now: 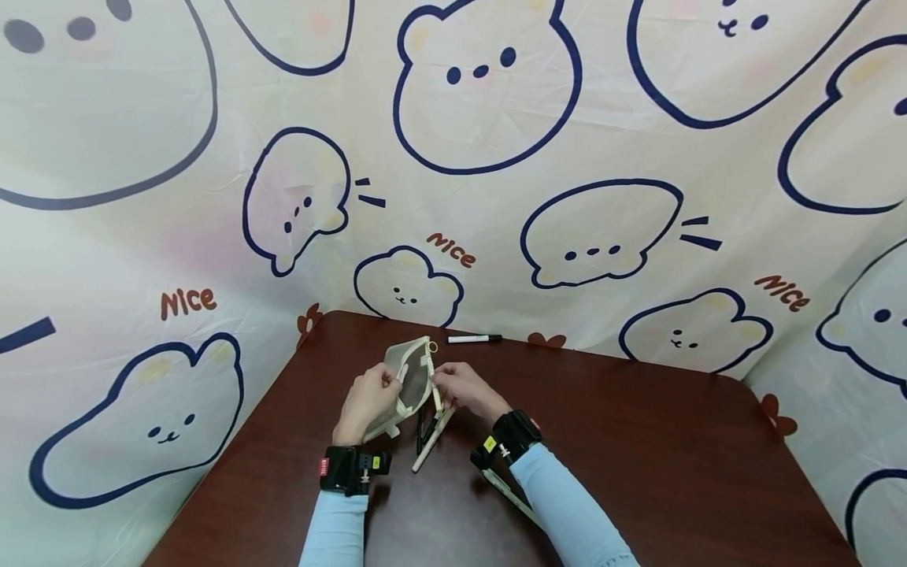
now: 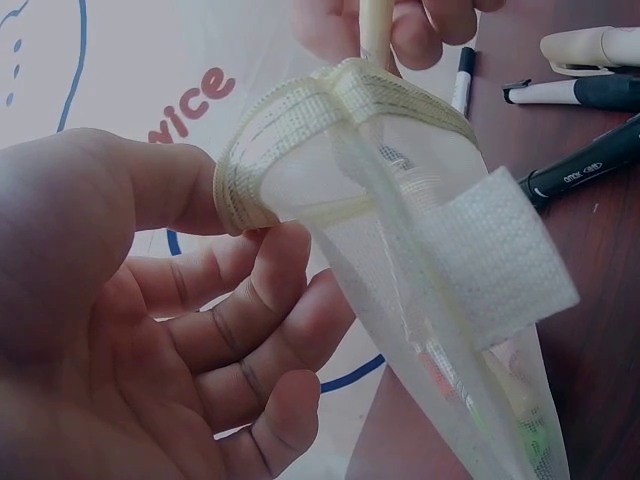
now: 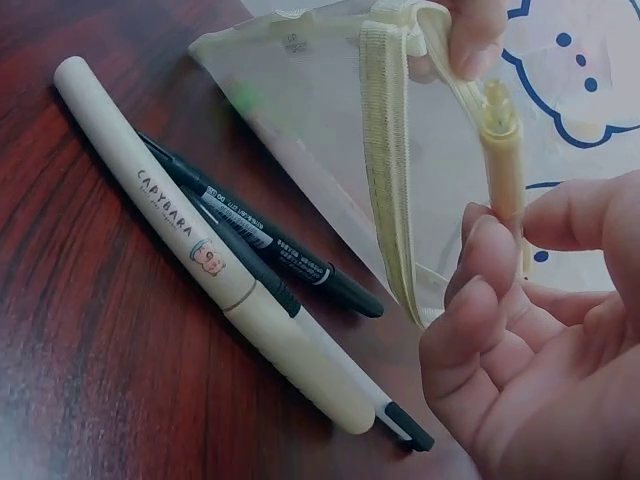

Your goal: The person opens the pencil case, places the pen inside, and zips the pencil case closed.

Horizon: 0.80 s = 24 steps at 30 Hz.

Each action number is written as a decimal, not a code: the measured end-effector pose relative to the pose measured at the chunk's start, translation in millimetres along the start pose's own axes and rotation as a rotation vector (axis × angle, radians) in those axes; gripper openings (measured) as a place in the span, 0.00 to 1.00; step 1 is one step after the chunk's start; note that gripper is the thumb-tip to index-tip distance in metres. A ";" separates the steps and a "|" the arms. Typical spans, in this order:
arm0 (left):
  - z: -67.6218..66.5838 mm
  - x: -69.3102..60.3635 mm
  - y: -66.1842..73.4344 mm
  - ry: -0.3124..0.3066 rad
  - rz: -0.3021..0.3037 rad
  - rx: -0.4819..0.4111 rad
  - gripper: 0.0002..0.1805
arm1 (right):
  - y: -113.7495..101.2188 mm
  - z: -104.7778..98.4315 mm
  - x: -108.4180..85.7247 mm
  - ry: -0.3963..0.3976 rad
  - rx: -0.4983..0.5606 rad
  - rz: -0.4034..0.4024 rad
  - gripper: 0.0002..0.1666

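Note:
A pale, see-through mesh pouch (image 1: pixel 394 359) with a yellowish zip edge (image 3: pixel 385 170) is held up above the table, its mouth open. My left hand (image 2: pixel 150 290) pinches the rim between thumb and index finger; its other fingers curl loosely below. Beside the mouth, my right hand (image 3: pixel 540 330) grips a slim yellow pen (image 3: pixel 504 175) upright between thumb and fingers. Through the mesh, blurred coloured items show inside. Below the right hand lie a cream pen (image 3: pixel 170 200) marked CAPYBARA, a black pen (image 3: pixel 300 250) and a white pen with black parts (image 3: pixel 365 380).
A white marker with a black end (image 1: pixel 471 339) lies near the back edge of the brown table (image 1: pixel 602 425). Under my right wrist is another long, light-coloured item (image 1: pixel 513 498), partly hidden. A cartoon-printed cloth (image 1: pixel 489 205) hangs behind the table and at its sides.

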State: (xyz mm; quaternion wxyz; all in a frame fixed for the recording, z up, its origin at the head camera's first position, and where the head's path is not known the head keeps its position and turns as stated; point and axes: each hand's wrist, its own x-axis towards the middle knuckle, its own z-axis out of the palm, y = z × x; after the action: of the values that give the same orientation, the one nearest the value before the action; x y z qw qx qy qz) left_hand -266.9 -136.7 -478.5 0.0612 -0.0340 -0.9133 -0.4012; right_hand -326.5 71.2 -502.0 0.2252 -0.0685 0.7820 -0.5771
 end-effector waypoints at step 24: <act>-1.1 -0.3 2.7 -0.010 -0.016 0.006 0.06 | -8.3 8.9 11.3 0.093 0.087 0.040 0.22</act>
State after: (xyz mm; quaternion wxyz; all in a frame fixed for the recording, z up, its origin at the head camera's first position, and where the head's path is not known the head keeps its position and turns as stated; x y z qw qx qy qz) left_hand -266.1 -135.7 -475.9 0.0535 -0.0284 -0.9150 -0.3989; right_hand -334.0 56.6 -499.4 0.2027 -0.0159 0.7670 -0.6086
